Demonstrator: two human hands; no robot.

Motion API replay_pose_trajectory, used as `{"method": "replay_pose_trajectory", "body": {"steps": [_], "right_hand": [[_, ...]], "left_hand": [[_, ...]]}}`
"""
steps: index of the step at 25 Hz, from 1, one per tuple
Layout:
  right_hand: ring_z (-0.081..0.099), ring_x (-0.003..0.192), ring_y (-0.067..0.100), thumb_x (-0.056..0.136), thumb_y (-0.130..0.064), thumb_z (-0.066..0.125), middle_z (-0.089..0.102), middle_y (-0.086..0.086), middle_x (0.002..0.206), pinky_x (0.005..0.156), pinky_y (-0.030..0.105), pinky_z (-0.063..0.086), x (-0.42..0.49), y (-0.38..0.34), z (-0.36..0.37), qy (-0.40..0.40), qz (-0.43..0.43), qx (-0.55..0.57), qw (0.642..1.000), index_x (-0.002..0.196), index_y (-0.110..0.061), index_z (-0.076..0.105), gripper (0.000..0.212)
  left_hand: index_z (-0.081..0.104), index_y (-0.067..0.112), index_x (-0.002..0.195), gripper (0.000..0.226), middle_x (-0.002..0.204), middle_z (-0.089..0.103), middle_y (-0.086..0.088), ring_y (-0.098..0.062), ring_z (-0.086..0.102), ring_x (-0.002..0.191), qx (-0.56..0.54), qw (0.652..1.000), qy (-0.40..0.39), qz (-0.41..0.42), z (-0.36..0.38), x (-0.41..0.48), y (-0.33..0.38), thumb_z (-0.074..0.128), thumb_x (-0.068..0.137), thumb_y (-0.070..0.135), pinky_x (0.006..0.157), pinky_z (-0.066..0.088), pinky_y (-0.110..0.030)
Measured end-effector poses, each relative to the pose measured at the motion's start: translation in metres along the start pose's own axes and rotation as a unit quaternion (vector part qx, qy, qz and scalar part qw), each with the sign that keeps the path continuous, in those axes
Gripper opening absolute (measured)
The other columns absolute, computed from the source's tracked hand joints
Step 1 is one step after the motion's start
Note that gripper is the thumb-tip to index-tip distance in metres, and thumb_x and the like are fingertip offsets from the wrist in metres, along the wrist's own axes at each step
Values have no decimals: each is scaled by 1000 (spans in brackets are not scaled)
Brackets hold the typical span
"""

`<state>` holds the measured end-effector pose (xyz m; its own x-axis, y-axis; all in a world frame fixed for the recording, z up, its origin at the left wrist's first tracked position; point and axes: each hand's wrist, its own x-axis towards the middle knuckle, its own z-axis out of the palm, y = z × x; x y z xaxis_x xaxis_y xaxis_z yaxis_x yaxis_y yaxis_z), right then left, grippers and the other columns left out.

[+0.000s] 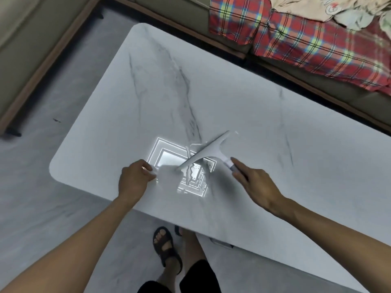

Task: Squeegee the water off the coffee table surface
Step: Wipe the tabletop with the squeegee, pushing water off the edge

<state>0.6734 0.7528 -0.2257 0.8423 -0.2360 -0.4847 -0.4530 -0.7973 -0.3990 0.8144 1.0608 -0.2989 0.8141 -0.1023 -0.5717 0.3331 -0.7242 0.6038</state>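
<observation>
A white marble-look coffee table (243, 106) fills the middle of the view. A white squeegee (206, 152) lies with its blade on the tabletop, slanting from lower left to upper right. My right hand (252, 182) grips its handle, forefinger stretched along it. Streaks and beads of water (191, 176) show just below the blade, inside the bright reflection of a ceiling lamp. My left hand (135, 176) rests on the table to the left of the blade, its fingers closed on a small white cloth or tissue (153, 172).
A beige sofa (211, 20) with a red plaid blanket (306, 39) runs along the table's far side. Another sofa section (21, 49) stands at the left. The floor is grey tile (38, 197). My sandalled foot (166, 244) is at the table's near edge.
</observation>
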Motion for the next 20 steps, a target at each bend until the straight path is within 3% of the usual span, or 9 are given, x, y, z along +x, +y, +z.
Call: {"method": "replay_pose_trajectory", "body": {"steps": [2, 5, 7, 10, 15, 17, 18, 20], "right_hand": [[65, 95, 31, 100, -53, 28, 70, -1, 107, 73, 37, 48, -7, -12, 25, -63, -113, -92, 987, 141, -36, 36, 46], [65, 84, 32, 101, -50, 24, 66, 0, 107, 62, 34, 43, -2, -42, 69, -133, -275, -195, 932, 138, -33, 39, 43], [64, 83, 32, 103, -47, 23, 63, 2, 108, 62, 33, 39, 11, -66, 99, -149, -320, -224, 908, 144, -34, 35, 45], [64, 87, 31, 103, -45, 23, 60, 2, 107, 62, 33, 36, 34, -88, 125, -149, -322, -235, 905, 145, -39, 32, 44], [65, 86, 33, 102, -47, 27, 64, 0, 100, 60, 32, 36, 54, -48, 103, -82, -272, -232, 930, 137, -46, 39, 37], [65, 88, 33, 101, -49, 27, 65, -1, 99, 62, 33, 38, 52, -15, 83, -63, -226, -224, 946, 136, -47, 40, 38], [65, 89, 33, 100, -49, 25, 65, -1, 98, 63, 34, 41, 50, 2, 73, -54, -193, -219, 955, 136, -48, 40, 38], [64, 90, 32, 101, -49, 23, 66, -1, 98, 67, 36, 45, 42, 39, 54, -36, -120, -207, 970, 135, -49, 39, 37]], "left_hand": [[59, 30, 73, 16, 74, 67, 5, -19, 63, 76, 6, 999, 41, -24, -4, -11, -22, 65, 84, 20, 64, 51, -33], [56, 26, 94, 12, 88, 68, 2, -15, 58, 71, 29, 996, 78, -35, -5, -23, -60, 45, 94, 21, 58, 42, -28], [49, 18, 117, 28, 101, 62, -5, -20, 55, 79, 62, 995, 63, -43, -1, -27, -79, 45, 91, 9, 63, 40, -30], [41, 17, 128, 47, 110, 55, -3, -19, 53, 88, 37, 997, 9, -67, 13, -34, -93, 48, 84, 2, 59, 36, -24], [41, 21, 104, 34, 109, 50, -2, -8, 50, 76, 41, 996, -64, -47, 52, -38, -85, 52, 79, 2, 55, 33, -23], [41, 20, 100, 32, 111, 46, -4, -11, 50, 75, 62, 995, -77, -33, 67, -37, -76, 52, 77, 1, 53, 32, -24], [41, 19, 100, 32, 114, 43, -5, -15, 51, 79, 81, 993, -81, -25, 73, -36, -72, 52, 76, 0, 53, 32, -24], [42, 17, 102, 33, 126, 36, -10, -26, 49, 108, 121, 988, -94, -19, 87, -33, -66, 50, 75, -1, 62, 39, -26]]}}
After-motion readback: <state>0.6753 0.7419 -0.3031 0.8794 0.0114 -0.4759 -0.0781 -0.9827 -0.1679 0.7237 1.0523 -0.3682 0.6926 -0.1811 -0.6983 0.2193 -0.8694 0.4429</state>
